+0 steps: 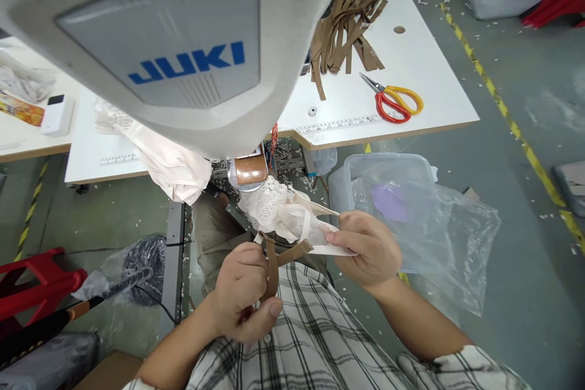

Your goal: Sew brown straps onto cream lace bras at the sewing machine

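My left hand (244, 292) is closed around a brown strap (274, 265) that loops between thumb and fingers, low in the view above my plaid shirt. My right hand (365, 247) pinches the edge of a cream lace garment (283, 210) where the brown strap meets it. The lace piece trails up toward the underside of the white Juki sewing machine (173, 42), which fills the upper left of the view.
A pile of brown strips (342, 30) and red-and-yellow scissors (395, 100) lie on the white table (434, 82). A clear plastic bin (388, 183) with a plastic bag (457, 225) stands right of my hands. A red stool (31, 283) is at left.
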`<action>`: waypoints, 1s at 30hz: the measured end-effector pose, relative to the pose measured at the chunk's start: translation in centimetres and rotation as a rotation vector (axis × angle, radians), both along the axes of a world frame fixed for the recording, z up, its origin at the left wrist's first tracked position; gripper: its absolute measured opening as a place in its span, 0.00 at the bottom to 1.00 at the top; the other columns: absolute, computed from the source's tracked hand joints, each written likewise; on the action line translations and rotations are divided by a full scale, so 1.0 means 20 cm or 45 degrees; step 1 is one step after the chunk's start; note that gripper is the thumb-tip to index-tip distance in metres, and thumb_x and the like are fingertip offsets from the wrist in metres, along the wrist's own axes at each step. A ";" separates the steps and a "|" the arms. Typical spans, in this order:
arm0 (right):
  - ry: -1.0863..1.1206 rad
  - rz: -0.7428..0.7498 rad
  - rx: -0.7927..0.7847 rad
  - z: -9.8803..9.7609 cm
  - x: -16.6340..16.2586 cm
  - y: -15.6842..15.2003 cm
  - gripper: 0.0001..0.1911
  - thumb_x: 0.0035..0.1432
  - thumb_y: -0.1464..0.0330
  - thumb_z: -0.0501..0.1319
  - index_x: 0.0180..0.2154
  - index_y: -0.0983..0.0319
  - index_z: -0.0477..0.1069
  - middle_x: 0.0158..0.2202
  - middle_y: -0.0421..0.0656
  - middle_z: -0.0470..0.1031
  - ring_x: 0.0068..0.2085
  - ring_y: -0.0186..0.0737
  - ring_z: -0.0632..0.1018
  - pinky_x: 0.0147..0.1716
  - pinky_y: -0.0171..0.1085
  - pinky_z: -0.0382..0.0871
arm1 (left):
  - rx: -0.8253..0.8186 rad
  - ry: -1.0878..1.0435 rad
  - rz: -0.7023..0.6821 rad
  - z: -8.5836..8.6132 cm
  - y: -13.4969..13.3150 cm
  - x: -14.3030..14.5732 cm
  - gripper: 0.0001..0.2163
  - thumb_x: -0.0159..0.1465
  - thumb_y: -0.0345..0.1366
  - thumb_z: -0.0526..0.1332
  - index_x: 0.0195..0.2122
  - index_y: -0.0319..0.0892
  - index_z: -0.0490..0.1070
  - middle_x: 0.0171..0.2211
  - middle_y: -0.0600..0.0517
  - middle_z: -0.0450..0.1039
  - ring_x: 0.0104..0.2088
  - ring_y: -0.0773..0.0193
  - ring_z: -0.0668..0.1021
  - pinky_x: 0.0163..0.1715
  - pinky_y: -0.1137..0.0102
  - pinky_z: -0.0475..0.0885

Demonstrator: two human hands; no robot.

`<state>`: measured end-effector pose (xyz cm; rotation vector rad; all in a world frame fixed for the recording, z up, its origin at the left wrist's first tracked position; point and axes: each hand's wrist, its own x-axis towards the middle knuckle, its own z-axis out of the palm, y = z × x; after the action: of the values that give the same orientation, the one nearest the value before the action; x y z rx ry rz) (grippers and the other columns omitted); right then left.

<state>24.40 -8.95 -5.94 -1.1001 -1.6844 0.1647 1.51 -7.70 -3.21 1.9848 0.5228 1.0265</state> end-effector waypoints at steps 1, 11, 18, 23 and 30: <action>0.001 0.003 -0.001 0.00 0.00 0.00 0.09 0.59 0.77 0.63 0.35 0.56 0.73 0.21 0.36 0.64 0.23 0.33 0.67 0.24 0.36 0.66 | 0.007 0.019 0.003 0.00 0.00 0.00 0.13 0.57 0.29 0.59 0.27 0.46 0.51 0.18 0.59 0.53 0.21 0.64 0.61 0.28 0.66 0.55; -0.024 0.021 -0.014 -0.04 0.01 -0.02 0.15 0.56 0.81 0.63 0.38 0.55 0.71 0.23 0.35 0.63 0.24 0.33 0.66 0.27 0.36 0.65 | 0.030 0.013 -0.021 0.02 0.01 0.01 0.13 0.59 0.30 0.57 0.26 0.46 0.49 0.17 0.58 0.55 0.20 0.64 0.61 0.28 0.65 0.56; -0.148 -0.051 -0.114 -0.02 -0.02 0.02 0.08 0.59 0.77 0.61 0.37 0.58 0.72 0.22 0.35 0.66 0.24 0.32 0.67 0.24 0.33 0.60 | -0.211 -0.074 0.033 0.01 -0.03 -0.04 0.12 0.67 0.35 0.56 0.27 0.45 0.54 0.19 0.57 0.53 0.23 0.65 0.61 0.28 0.65 0.56; 0.015 0.474 -0.802 0.02 -0.08 0.05 0.09 0.66 0.66 0.60 0.41 0.58 0.80 0.26 0.37 0.77 0.25 0.30 0.74 0.27 0.30 0.64 | -1.005 -0.491 0.431 0.13 0.07 -0.04 0.18 0.75 0.42 0.48 0.29 0.44 0.66 0.18 0.57 0.55 0.23 0.67 0.64 0.30 0.68 0.64; 1.165 0.622 -1.587 -0.05 -0.22 0.00 0.17 0.60 0.54 0.65 0.36 0.62 0.77 0.28 0.40 0.75 0.27 0.31 0.72 0.27 0.31 0.65 | -1.204 -0.091 0.390 0.14 0.18 -0.09 0.21 0.72 0.48 0.52 0.59 0.42 0.68 0.48 0.43 0.78 0.52 0.53 0.77 0.56 0.59 0.68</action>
<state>20.05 -8.99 -6.96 -1.1012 -0.8438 1.9020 -0.32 -4.02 -0.36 1.0429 1.0594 0.7932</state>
